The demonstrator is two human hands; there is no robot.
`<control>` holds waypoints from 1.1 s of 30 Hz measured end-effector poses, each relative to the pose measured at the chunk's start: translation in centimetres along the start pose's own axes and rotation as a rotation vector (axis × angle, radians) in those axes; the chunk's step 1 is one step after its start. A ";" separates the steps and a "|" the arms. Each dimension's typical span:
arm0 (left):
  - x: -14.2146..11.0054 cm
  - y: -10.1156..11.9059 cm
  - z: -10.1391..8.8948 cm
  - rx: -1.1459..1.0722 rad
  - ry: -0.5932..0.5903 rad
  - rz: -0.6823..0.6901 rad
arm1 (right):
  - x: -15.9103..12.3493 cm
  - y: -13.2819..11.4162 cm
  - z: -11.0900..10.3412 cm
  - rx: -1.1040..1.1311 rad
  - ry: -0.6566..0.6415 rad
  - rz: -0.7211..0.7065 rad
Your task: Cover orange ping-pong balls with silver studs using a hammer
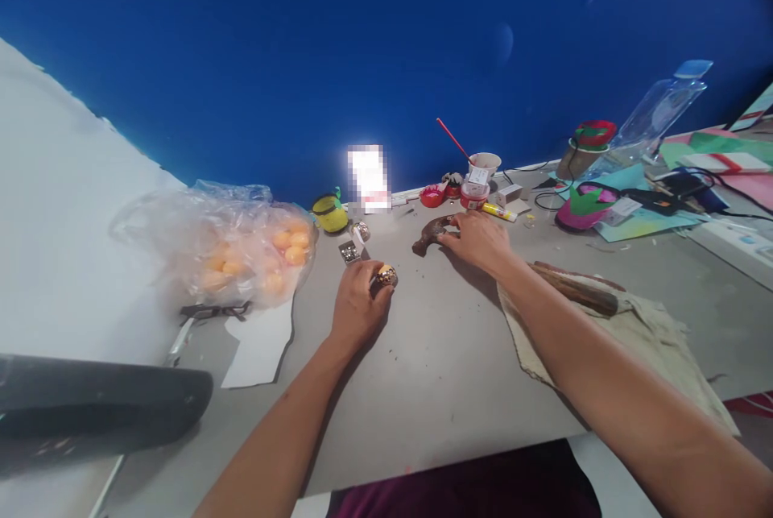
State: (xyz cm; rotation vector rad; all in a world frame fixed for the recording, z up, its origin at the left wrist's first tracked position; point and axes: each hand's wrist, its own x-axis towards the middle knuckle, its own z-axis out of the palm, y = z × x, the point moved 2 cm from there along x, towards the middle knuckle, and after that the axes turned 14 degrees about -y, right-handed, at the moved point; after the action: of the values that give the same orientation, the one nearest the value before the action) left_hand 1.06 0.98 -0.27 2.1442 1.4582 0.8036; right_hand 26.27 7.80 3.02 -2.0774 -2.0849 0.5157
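Observation:
My left hand [357,300] rests on the grey table [435,357] with its fingers closed round a small shiny ball [386,275]. My right hand [478,239] reaches farther across the table and lies on a rusty brown hammer head [430,233], fingers curled over it. A small metal piece [349,252] and another shiny bit [361,231] lie just beyond the left hand.
A clear plastic bag of orange balls [241,248] sits at the left. A beige cloth [652,333] with a wooden stick [576,289] lies at the right. Small pots, a cup with a red stick [483,163], a plastic bottle [655,111] and coloured paper crowd the back.

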 end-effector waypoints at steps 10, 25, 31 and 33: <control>0.4 0.2 0.0 -1.042 -0.065 -0.300 | 0.5 0.3 0.9 -0.098 -0.151 0.001; 0.4 0.4 -0.2 -1.320 -0.122 -0.288 | -1.9 -2.6 1.1 -0.226 0.010 -0.155; 0.6 -0.3 0.2 -1.217 -0.034 -0.255 | -2.8 -3.0 0.3 -0.156 0.218 -0.274; 0.6 -0.5 0.3 -1.187 -0.007 -0.266 | -3.5 -3.6 0.3 -0.140 0.275 -0.318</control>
State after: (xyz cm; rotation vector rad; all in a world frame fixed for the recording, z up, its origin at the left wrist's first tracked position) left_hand 1.11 1.67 -0.71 1.0269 0.8323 1.1417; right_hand 22.87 4.34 4.44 -1.7123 -2.2697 0.0373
